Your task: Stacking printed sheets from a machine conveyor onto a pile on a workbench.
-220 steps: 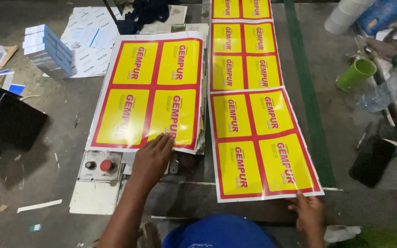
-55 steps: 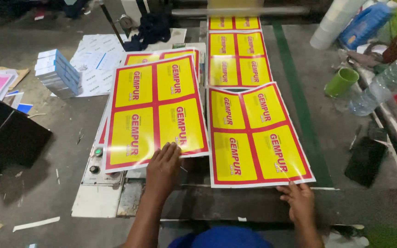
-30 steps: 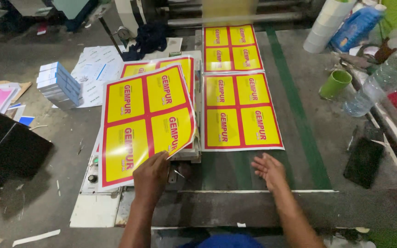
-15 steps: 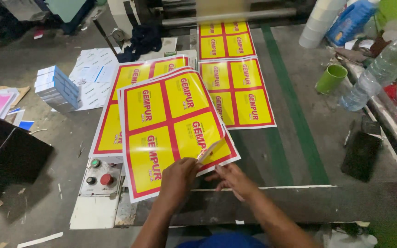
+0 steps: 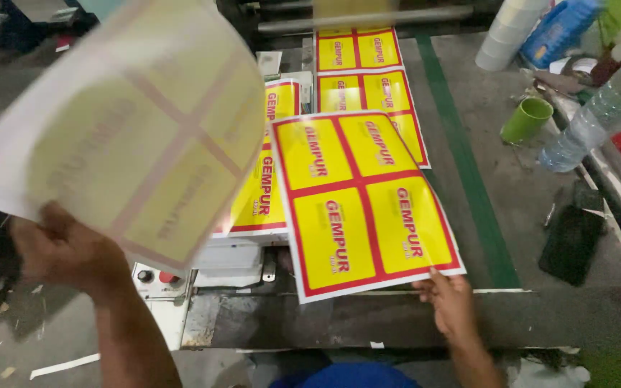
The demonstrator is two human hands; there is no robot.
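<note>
Yellow and red printed sheets fill the view; the left hand (image 5: 66, 251) grips the lower edge of a lifted sheet (image 5: 131, 122), raised and blurred, its pale back facing the camera; the right hand (image 5: 451, 305) pinches the near corner of a flat sheet (image 5: 361, 197) — four yellow panels with red borders — lying on the grey tabletop (image 5: 533, 302); a stack of sheets (image 5: 271, 179) sits just to its left, partly hidden by the lifted one; more sheets (image 5: 364, 72) lie farther back; a green cup (image 5: 526, 118) and a clear plastic bottle (image 5: 598, 115) stand to the right — near them a dark phone (image 5: 573, 244).
</note>
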